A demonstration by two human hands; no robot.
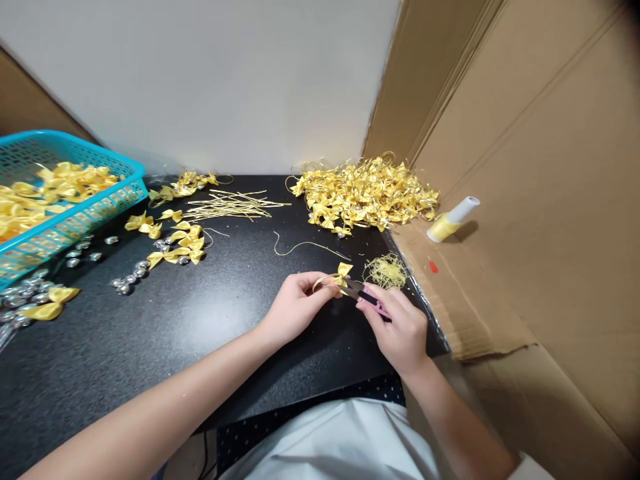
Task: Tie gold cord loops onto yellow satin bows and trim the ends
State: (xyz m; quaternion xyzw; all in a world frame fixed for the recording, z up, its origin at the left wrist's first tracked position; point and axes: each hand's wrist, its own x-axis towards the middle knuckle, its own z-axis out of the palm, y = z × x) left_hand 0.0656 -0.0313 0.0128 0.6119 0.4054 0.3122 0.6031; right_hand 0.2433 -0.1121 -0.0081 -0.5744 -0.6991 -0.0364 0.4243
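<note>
Between thumb and fingers, my left hand [299,303] pinches a small yellow ribbon bow [343,272] with a loop of gold cord. My right hand [400,325] is closed around pink-handled thread snips [374,304], whose blades point left and reach the underside of the bow. Whether the blades touch the cord I cannot tell. Just beyond my right hand lies a tangle of thin yellow cord scraps [386,271]. A single loose thread [310,245] curves across the black table [225,373] behind my left hand.
A blue plastic basket [135,175] of yellow bows stands at the left, with silver bells [131,277] near it. Cut gold cords [235,205] lie mid-table. Looped bows [367,193] are heaped at the back right. Cardboard [540,167] walls the right side, by a white-and-yellow roll [454,219].
</note>
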